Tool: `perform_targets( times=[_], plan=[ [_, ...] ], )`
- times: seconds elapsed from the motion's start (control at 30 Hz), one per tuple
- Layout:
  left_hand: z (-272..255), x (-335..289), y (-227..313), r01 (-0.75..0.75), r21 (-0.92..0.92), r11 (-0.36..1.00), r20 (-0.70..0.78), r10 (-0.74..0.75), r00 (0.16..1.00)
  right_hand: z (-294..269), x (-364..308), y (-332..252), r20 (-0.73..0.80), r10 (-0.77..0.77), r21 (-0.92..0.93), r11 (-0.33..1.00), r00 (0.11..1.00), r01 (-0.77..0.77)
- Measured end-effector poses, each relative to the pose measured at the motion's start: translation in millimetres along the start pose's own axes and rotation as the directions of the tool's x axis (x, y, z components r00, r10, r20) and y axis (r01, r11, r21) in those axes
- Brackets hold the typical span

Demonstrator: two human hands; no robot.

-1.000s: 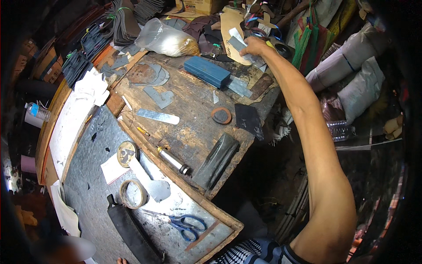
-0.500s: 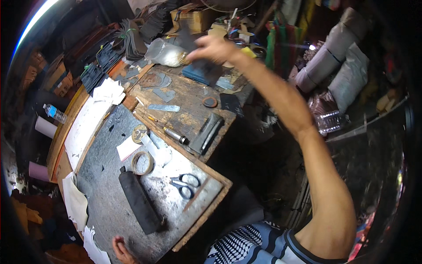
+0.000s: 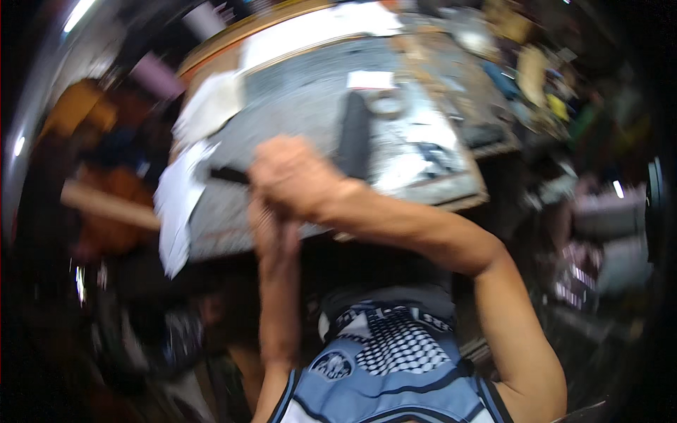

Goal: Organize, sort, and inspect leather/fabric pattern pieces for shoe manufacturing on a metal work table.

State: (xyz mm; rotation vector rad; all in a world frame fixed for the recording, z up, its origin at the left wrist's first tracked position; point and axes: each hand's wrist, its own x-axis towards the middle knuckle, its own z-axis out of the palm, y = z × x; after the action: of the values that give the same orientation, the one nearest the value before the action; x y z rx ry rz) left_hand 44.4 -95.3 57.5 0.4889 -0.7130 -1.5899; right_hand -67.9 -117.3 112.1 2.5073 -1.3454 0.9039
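My right hand (image 3: 293, 173) is closed in a fist above the near left part of the grey-topped table (image 3: 289, 99), smeared by motion. A dark flat piece (image 3: 229, 175) sticks out leftward from it; its kind is too blurred to tell. Under and against that fist is my left hand (image 3: 271, 229), its fingers mostly hidden. On the tabletop to the right lies a long black wrapped bundle (image 3: 354, 134). Beyond it are a roll of tape (image 3: 385, 103) and a white card (image 3: 370, 80). Dark-handled scissors (image 3: 436, 158) rest near the right edge.
White sheets (image 3: 176, 204) overhang the table's left edge, with a cream sheet (image 3: 211, 106) behind them. A wooden worktable (image 3: 441, 77) joins at the far right, holding a clear plastic bag (image 3: 471, 32) and a blue box (image 3: 501, 79). A pink roll (image 3: 156, 76) stands at the far left.
The view has swung left. My right hand has come back from the far worktable to meet my left hand over the near table, with a dark piece in it.
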Motion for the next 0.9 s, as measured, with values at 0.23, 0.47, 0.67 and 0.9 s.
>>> perform_targets(
  times=[0.23, 0.47, 0.67, 0.9],
  plan=[
    [-26, 23, 4, -0.164, -0.291, 0.943, -0.266, 0.085, 0.960, 7, -39, 8, -0.090, 0.453, 0.711, 0.653, 0.887, -0.262],
    [-39, 36, -10, -0.107, -0.268, 0.957, -0.290, 0.026, 0.957, 36, -45, 2, 0.067, 0.628, 0.890, 0.314, 0.775, -0.331],
    [-28, 34, -26, -0.050, -0.415, 0.909, -0.242, -0.057, 0.968, 31, -41, 9, -0.112, 0.750, 0.928, 0.314, 0.652, -0.202],
    [-25, 41, -20, -0.095, -0.321, 0.942, -0.266, 0.006, 0.964, 42, -45, 9, 0.032, 0.848, 0.987, -0.111, 0.529, 0.119]
  ],
)
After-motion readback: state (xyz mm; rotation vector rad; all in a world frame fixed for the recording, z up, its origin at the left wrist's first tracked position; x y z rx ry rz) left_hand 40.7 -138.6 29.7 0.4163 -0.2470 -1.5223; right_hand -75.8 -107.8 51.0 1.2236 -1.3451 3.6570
